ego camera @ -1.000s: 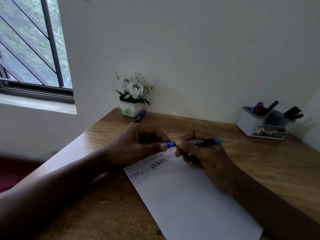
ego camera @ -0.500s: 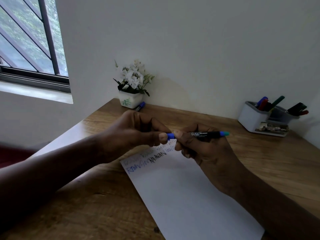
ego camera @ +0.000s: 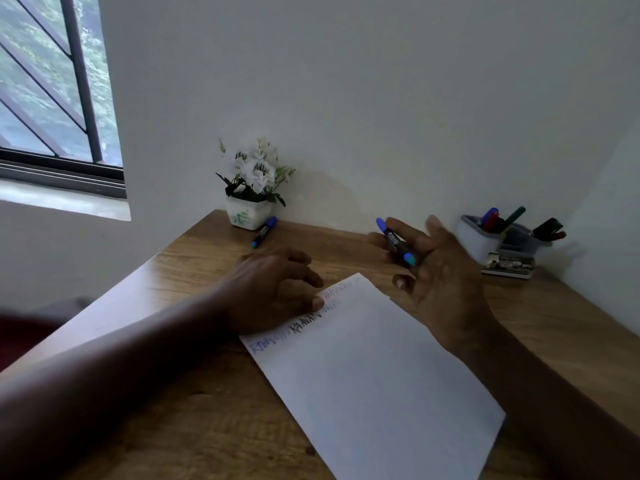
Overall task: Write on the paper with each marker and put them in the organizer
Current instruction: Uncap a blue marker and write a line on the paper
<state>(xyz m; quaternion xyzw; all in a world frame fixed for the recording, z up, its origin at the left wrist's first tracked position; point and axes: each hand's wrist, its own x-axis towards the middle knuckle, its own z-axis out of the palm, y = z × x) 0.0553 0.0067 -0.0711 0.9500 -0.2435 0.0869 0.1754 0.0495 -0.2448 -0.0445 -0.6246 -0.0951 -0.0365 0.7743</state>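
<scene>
A white sheet of paper [ego camera: 374, 368] lies on the wooden desk [ego camera: 194, 427], with several written words along its top left edge. My left hand [ego camera: 277, 292] rests on that written corner, fingers loosely bent. My right hand [ego camera: 440, 271] is raised above the desk to the right and holds a capped blue marker [ego camera: 394, 240] between its fingers, with the other fingers spread. The grey and white organizer [ego camera: 481, 244] stands at the back right with several markers in it. Another blue marker [ego camera: 264, 232] lies beside the flower pot.
A small white pot of white flowers [ego camera: 251, 192] stands against the wall at the back left of the desk. A barred window [ego camera: 55, 98] is in the left wall. The walls meet in a corner behind the organizer.
My hands have parted. The left let go of the marker's cap end and dropped onto the paper. The right carried the marker up and to the right, toward the organizer.
</scene>
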